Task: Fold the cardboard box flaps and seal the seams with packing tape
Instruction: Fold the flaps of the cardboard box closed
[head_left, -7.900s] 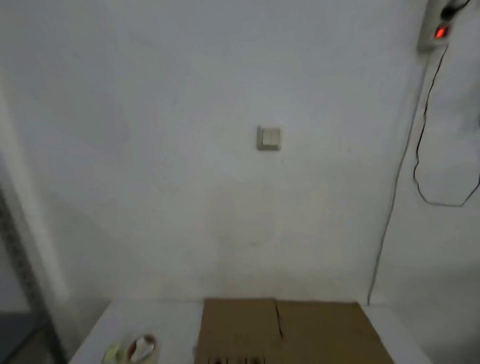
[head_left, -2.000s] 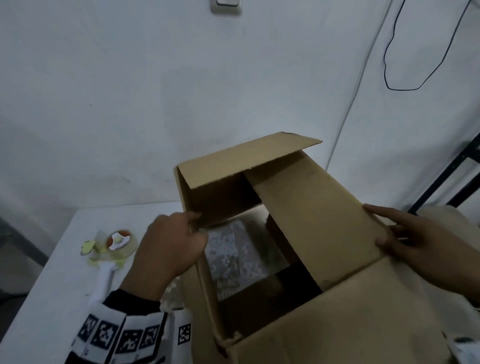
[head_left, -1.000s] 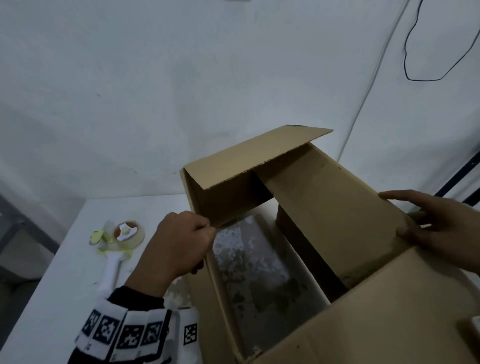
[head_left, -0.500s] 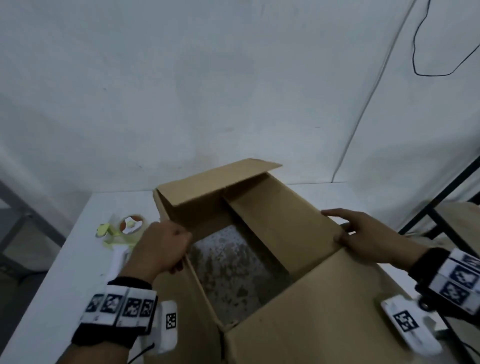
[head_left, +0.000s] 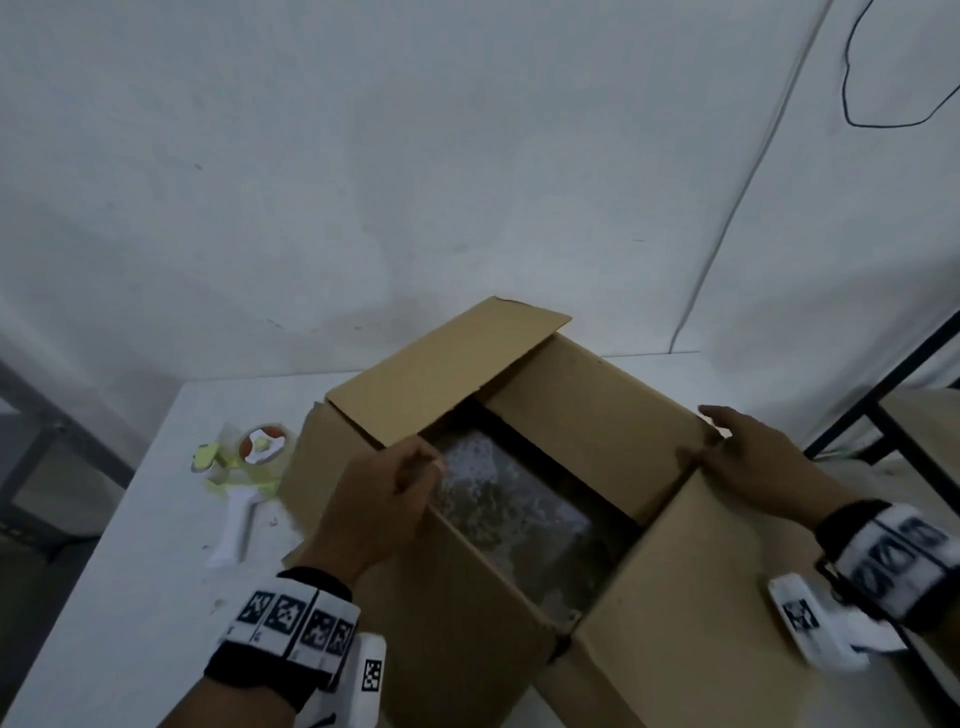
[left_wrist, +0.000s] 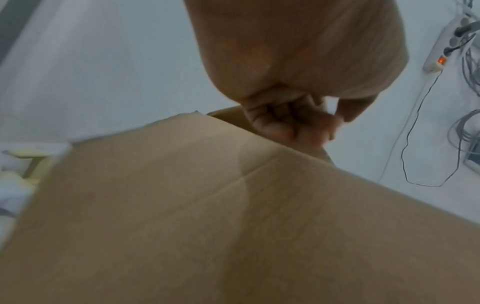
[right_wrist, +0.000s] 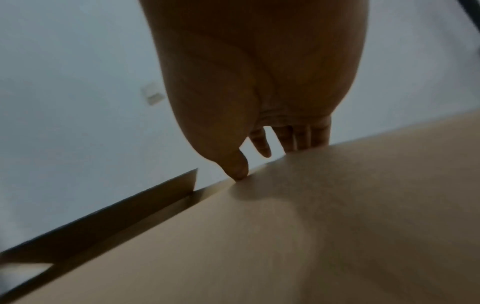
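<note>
A brown cardboard box (head_left: 467, 639) stands open on the white table (head_left: 130, 571), its speckled bottom showing. The far flap (head_left: 447, 374) leans over the opening and the right flap (head_left: 592, 431) slopes inward. My left hand (head_left: 374, 499) grips the top edge of the left side, fingers curled over the cardboard (left_wrist: 233, 205), as the left wrist view shows with my left hand (left_wrist: 293, 123). My right hand (head_left: 748, 457) rests on the right flap's fold, fingers straight; my right hand (right_wrist: 259, 144) has its thumb tip touching the cardboard. A tape dispenser (head_left: 244, 467) lies left of the box.
A white wall stands close behind the table, with a black cable (head_left: 727, 208) running down it. A black metal frame (head_left: 893, 415) is at the right, and a grey shelf (head_left: 31, 441) at the left. A power strip (left_wrist: 439, 51) hangs on the wall.
The flat cardboard of eight seconds ago now stands as an open box. In the last second the box sank lower in view and my left hand moved right along its edge. My right hand stays on the right flap.
</note>
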